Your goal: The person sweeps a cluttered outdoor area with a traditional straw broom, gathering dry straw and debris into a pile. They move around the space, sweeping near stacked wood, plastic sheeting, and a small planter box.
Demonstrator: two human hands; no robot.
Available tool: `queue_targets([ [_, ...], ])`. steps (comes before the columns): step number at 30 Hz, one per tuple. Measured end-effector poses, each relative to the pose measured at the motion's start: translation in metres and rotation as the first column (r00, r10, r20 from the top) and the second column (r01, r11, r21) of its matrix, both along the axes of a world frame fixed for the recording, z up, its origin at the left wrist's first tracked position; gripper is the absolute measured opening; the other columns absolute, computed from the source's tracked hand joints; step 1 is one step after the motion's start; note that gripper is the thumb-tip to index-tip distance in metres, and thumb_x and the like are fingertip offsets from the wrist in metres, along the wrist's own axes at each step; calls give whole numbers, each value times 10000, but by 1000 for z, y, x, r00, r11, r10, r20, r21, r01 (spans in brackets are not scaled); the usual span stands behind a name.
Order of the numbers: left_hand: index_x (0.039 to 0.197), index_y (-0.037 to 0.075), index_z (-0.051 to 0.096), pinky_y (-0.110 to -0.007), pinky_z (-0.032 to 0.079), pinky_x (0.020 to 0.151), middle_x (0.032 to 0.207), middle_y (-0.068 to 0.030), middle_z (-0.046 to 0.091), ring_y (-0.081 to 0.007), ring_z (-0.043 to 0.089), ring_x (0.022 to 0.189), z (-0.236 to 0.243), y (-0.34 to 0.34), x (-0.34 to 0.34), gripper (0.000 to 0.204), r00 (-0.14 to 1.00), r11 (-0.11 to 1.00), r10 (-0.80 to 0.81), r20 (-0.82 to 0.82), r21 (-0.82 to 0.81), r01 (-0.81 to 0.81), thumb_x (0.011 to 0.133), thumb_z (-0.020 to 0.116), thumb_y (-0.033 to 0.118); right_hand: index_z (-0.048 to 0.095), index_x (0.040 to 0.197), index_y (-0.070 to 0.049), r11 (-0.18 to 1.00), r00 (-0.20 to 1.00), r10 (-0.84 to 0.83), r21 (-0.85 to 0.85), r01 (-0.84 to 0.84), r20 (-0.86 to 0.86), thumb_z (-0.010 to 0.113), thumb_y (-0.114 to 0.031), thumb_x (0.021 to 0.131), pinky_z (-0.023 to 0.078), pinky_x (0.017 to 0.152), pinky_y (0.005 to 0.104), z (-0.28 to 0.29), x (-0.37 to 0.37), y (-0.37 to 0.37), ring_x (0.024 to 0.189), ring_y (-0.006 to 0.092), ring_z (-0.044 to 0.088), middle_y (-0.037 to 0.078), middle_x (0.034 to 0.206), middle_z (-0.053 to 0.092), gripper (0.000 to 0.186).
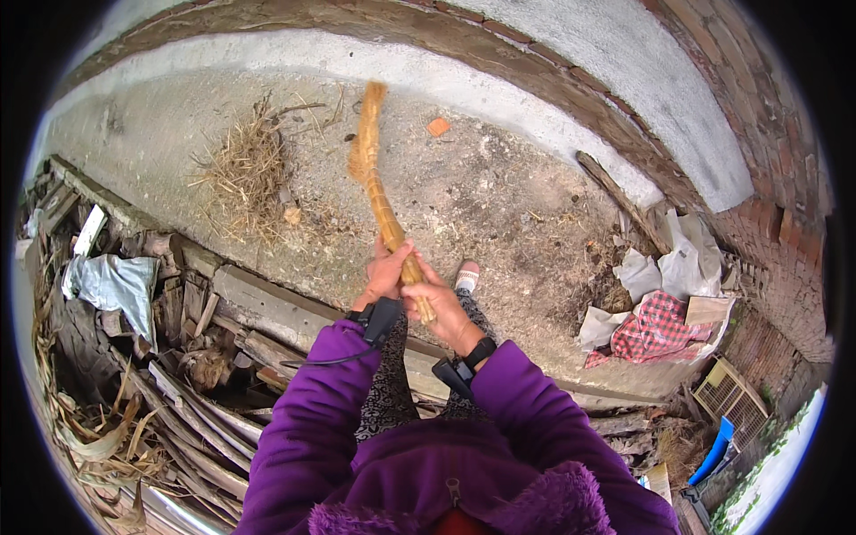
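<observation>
A straw broom (383,209) slants across the middle of the view, its bound handle toward me and its slightly blurred bristle end pointing away to the far wall. My left hand (385,272) is wrapped round the handle, farther up. Nearer the butt end, my right hand (437,303) closes round the same handle. Left of the bristles lies a heap of dry straw (248,169) on the dusty concrete floor (499,223). An orange brick fragment (438,127) rests to the right of the bristles.
Stacked firewood (201,392) fills the left side, with a silvery sheet (114,287) draped over it. At right lie white sacks (687,254) and a red checked cloth (662,328), near a long wooden stick (621,198). A white-based wall (357,53) curves along the far side.
</observation>
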State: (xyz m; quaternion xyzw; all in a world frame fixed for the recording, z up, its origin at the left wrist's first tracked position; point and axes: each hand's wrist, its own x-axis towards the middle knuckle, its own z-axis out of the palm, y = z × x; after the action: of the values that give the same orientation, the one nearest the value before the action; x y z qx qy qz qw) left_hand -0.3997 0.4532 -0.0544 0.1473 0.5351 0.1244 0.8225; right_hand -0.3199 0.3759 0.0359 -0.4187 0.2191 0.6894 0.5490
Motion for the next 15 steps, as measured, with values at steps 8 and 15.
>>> queue_targets([
  [8,1118,59,411,-289,467,595,910,-42,507,-125,508,727,-41,-108,122,339,883,891,-450,135,128,435,859,617,137,352,1299,-107,946,931,-257,-129,298,261,523,-28,815,404,459,226,26,71,-94,593,105,505,37,819,529,519],
  [15,1305,61,296,-302,441,825,1076,-41,465,-133,472,967,8,-168,74,554,857,814,-513,56,350,465,851,610,108,56,1464,-244,958,938,-78,-237,165,337,480,12,778,427,446,247,57,15,-149,557,127,493,39,852,504,846],
])
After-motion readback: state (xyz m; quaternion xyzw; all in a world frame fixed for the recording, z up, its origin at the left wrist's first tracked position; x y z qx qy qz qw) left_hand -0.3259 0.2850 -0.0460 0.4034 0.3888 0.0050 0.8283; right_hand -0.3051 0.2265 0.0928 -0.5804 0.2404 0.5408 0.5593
